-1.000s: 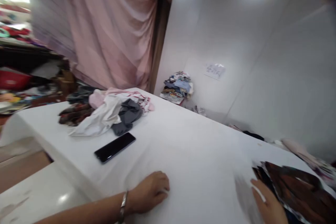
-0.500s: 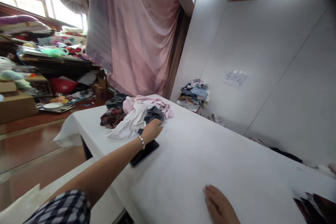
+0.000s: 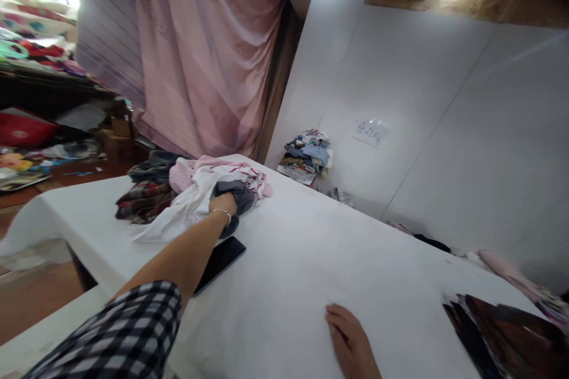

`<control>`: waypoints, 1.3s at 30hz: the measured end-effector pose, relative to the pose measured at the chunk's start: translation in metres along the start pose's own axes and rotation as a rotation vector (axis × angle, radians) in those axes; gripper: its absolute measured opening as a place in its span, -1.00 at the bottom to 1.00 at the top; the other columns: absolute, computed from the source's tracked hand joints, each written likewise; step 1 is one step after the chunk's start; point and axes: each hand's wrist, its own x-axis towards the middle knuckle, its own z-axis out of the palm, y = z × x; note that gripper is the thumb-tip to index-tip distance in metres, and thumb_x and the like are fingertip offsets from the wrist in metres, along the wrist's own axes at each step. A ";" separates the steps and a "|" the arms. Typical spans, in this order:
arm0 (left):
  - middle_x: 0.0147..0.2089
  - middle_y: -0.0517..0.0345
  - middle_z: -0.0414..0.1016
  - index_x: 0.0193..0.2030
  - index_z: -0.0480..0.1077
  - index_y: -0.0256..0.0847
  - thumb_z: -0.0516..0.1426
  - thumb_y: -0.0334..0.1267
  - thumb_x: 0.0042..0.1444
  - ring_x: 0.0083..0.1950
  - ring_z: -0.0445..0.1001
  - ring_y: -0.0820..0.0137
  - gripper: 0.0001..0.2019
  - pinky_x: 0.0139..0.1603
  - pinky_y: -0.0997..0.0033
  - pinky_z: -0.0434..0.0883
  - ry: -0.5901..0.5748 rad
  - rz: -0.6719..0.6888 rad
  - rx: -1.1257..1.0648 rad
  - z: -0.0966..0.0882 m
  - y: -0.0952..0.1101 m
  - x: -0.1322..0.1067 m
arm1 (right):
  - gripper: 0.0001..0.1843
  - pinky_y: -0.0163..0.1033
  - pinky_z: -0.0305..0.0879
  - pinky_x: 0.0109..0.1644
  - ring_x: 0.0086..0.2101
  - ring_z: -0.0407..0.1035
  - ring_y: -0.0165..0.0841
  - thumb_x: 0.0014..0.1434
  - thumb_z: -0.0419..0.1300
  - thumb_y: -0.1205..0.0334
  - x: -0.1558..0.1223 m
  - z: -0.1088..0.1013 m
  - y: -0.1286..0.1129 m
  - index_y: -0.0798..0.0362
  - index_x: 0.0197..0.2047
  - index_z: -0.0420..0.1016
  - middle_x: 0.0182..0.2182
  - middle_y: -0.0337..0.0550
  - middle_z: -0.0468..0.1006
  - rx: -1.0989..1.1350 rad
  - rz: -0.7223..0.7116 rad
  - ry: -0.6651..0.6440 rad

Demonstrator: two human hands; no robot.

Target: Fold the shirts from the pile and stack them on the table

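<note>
Grey garment [image 3: 242, 194] clutched in left hand [image 3: 222, 202]; right hand [image 3: 351, 339] spread flat on table [image 3: 311, 249].

The left hand [image 3: 223, 202] has its fingers buried in the grey garment [image 3: 239, 194], so its grip is unseen. Its forearm covers part of the phone [image 3: 226, 253]. The bottom edge cuts off the right hand [image 3: 351, 340] at the wrist and also the dark patterned cloth [image 3: 511, 331]. The wall note [image 3: 372, 131] is too small to read.
</note>
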 end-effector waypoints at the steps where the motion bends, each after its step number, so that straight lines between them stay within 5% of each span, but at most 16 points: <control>1: -0.11 -0.22 0.50 -0.12 0.39 -0.42 0.11 -0.26 0.16 -0.06 0.49 0.14 -0.75 -0.07 0.09 0.40 0.009 0.000 0.009 -0.008 0.005 0.002 | -0.72 0.16 0.46 0.02 -0.06 0.50 -0.03 0.06 0.17 -0.03 0.001 0.000 -0.002 -0.67 -0.18 0.53 -0.11 -0.47 0.61 0.029 0.039 0.003; 4: -0.05 -0.09 0.48 -0.01 0.37 -0.34 0.03 -0.14 0.24 -0.04 0.47 0.23 -0.68 -0.01 0.10 0.39 0.049 0.062 0.037 -0.032 0.033 0.002 | -0.78 0.22 0.38 0.08 -0.07 0.50 -0.02 0.05 0.18 -0.06 0.005 -0.002 -0.010 -0.67 -0.25 0.54 -0.15 -0.51 0.62 0.126 0.118 -0.030; 8: 0.03 -0.20 0.46 0.06 0.34 -0.30 -0.06 -0.19 0.25 0.09 0.41 0.10 -0.65 0.06 0.08 0.33 0.096 0.318 0.032 -0.042 0.091 -0.028 | -0.81 0.22 0.30 0.13 -0.08 0.49 -0.03 -0.02 0.31 -0.01 0.013 -0.008 -0.025 -0.38 -0.26 0.63 -0.20 -0.35 0.64 0.363 0.314 0.009; 12: 0.10 0.04 0.45 0.08 0.36 -0.09 0.07 -0.23 0.13 0.17 0.35 0.18 -0.65 0.14 0.25 0.29 -0.031 0.671 0.019 -0.010 0.140 -0.104 | -0.51 0.05 0.42 -0.02 -0.14 0.50 -0.15 -0.10 0.41 0.03 0.019 -0.018 -0.031 -0.16 -0.04 0.55 -0.16 -0.17 0.63 0.751 0.523 0.239; 15: 0.13 0.12 0.44 0.12 0.36 -0.03 0.11 -0.15 0.12 0.14 0.38 0.25 -0.61 0.10 0.33 0.33 -0.269 1.028 0.000 0.027 0.150 -0.166 | -0.37 -0.13 0.47 -0.20 -0.17 0.50 -0.24 -0.08 0.41 0.01 0.023 -0.033 -0.028 -0.19 0.09 0.41 -0.07 -0.17 0.58 1.001 0.589 0.370; 17: 0.18 0.11 0.40 0.10 0.37 -0.05 0.05 -0.10 0.17 0.15 0.38 0.27 -0.63 0.10 0.32 0.34 -0.370 1.140 -0.021 0.048 0.147 -0.193 | -0.44 -0.20 0.47 -0.24 -0.18 0.49 -0.29 -0.06 0.38 -0.01 0.024 -0.044 -0.026 -0.19 0.04 0.42 -0.10 -0.22 0.58 1.111 0.614 0.427; 20: 0.24 0.05 0.35 0.08 0.39 -0.11 0.02 -0.10 0.19 0.21 0.33 0.23 -0.64 0.17 0.27 0.32 -0.359 1.044 -0.046 0.070 0.136 -0.201 | -0.57 -0.22 0.45 -0.26 -0.21 0.47 -0.31 0.01 0.31 -0.05 0.025 -0.055 -0.022 -0.12 -0.05 0.47 -0.13 -0.22 0.59 1.184 0.633 0.412; 25: 0.31 -0.10 0.25 0.16 0.32 -0.20 0.01 -0.02 0.16 0.28 0.25 0.12 -0.52 0.25 0.16 0.25 -0.305 0.773 -0.032 0.084 0.126 -0.178 | -0.66 -0.24 0.42 -0.31 -0.26 0.46 -0.30 0.06 0.26 -0.01 0.029 -0.057 -0.016 -0.02 -0.14 0.50 -0.19 -0.17 0.61 1.208 0.664 0.399; 29: 0.20 -0.22 0.38 0.15 0.31 -0.25 0.07 0.04 0.07 0.16 0.39 0.03 -0.43 0.09 0.11 0.35 -0.381 0.558 -0.011 0.095 0.129 -0.171 | -0.77 -0.28 0.35 -0.41 -0.42 0.40 -0.36 0.03 0.24 0.05 0.031 -0.057 -0.006 0.03 -0.31 0.48 -0.40 -0.22 0.58 1.183 0.659 0.457; 33: -0.05 -0.15 0.55 -0.07 0.43 -0.24 0.09 -0.06 0.04 -0.03 0.50 0.08 -0.62 -0.07 0.22 0.40 -0.397 0.479 -0.048 0.105 0.139 -0.177 | -0.79 -0.32 0.27 -0.45 -0.49 0.33 -0.41 -0.04 0.26 0.08 0.030 -0.067 0.006 0.03 -0.43 0.39 -0.54 -0.31 0.48 1.100 0.649 0.603; 39: -0.03 0.06 0.56 -0.06 0.41 -0.20 -0.07 0.04 0.16 -0.06 0.52 0.29 -0.57 -0.10 0.41 0.42 -0.356 0.431 -0.253 0.092 0.129 -0.195 | -0.83 -0.29 0.35 -0.32 -0.34 0.44 -0.36 -0.01 0.14 0.09 0.028 -0.096 0.019 -0.01 -0.37 0.36 -0.45 -0.30 0.54 1.049 0.602 0.924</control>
